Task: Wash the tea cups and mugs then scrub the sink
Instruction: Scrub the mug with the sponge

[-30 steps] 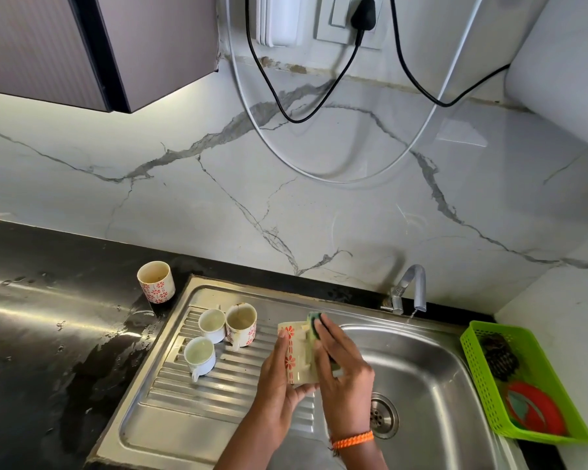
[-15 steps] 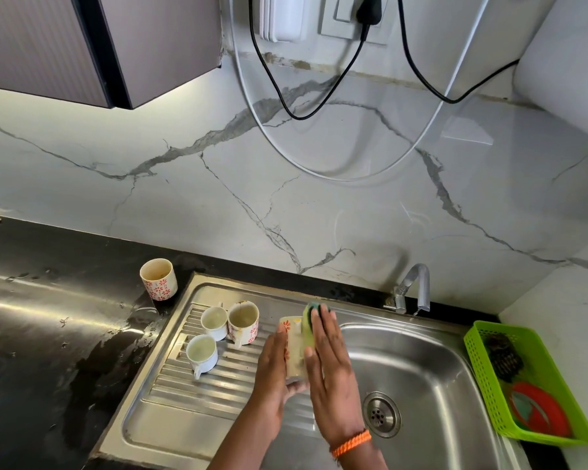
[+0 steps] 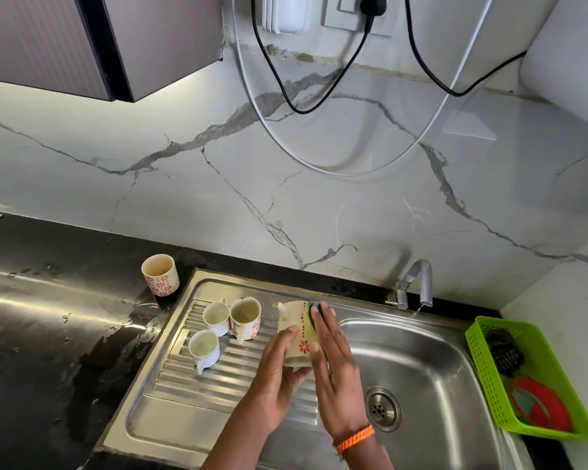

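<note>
Black wet countertop (image 3: 48,334) at left carries one cream cup with red flowers (image 3: 160,275) near the edge of the steel sink (image 3: 438,368). On the ribbed steel drainboard (image 3: 190,395), two white cups (image 3: 215,318) and a flowered mug (image 3: 245,317) stand clustered; the ridges nearer the camera are bare. Left hand (image 3: 279,371) grips a flowered cream mug (image 3: 294,334) lying sideways, fingers curled round it. Right hand (image 3: 333,371), fingers straight, presses a green sponge (image 3: 311,322) against that mug, above the drainboard's edge beside the basin. Green plastic basket (image 3: 482,368) sits far right.
</note>
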A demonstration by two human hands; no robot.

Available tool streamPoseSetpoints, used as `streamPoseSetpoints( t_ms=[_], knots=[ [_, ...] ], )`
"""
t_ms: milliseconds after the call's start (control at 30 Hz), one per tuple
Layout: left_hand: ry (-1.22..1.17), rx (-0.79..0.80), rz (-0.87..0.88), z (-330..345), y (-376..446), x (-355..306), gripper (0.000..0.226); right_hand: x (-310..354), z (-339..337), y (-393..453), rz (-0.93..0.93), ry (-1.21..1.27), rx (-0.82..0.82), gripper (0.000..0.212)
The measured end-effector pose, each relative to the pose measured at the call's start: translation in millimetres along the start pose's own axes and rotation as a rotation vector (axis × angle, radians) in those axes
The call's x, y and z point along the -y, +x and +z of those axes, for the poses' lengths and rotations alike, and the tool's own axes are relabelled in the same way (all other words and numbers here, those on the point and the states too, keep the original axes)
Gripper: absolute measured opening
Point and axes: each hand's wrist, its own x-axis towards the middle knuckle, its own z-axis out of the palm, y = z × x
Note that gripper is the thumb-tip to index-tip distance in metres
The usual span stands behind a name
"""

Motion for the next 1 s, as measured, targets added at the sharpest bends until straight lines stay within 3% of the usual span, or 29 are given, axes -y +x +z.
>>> streamPoseSetpoints(
  t_ms=[133, 267, 467, 667, 900, 1000],
  knots=[
    [0.008, -0.006, 0.013, 8, -1, -3, 0.037, 2, 0, 15, -0.009, -0.073, 0.004, 0.056],
    [0.001, -0.094, 0.03, 0, 1, -5, 0.046, 6, 5, -14, -0.085, -0.121, 0.038, 0.058],
    [-0.01, -0.103, 0.011, -7, 1, -5, 0.056, 4, 11, -3, -0.008, -0.036, -0.031, 0.054],
    [-0.055, 0.006, -0.102, -3, 0, -7, 0.027, -1, 4, 24, -0.02, -0.06, -0.045, 0.055],
    [0.055, -0.025, -0.013, -15, 0, -12, 0.061, -5, 4, -26, -0.115, 0.028, 0.009, 0.053],
    [0.029, -0.053, -0.009, -16, 1, -9, 0.063, -2, 6, -9, -0.09, -0.01, 0.032, 0.055]
  ],
)
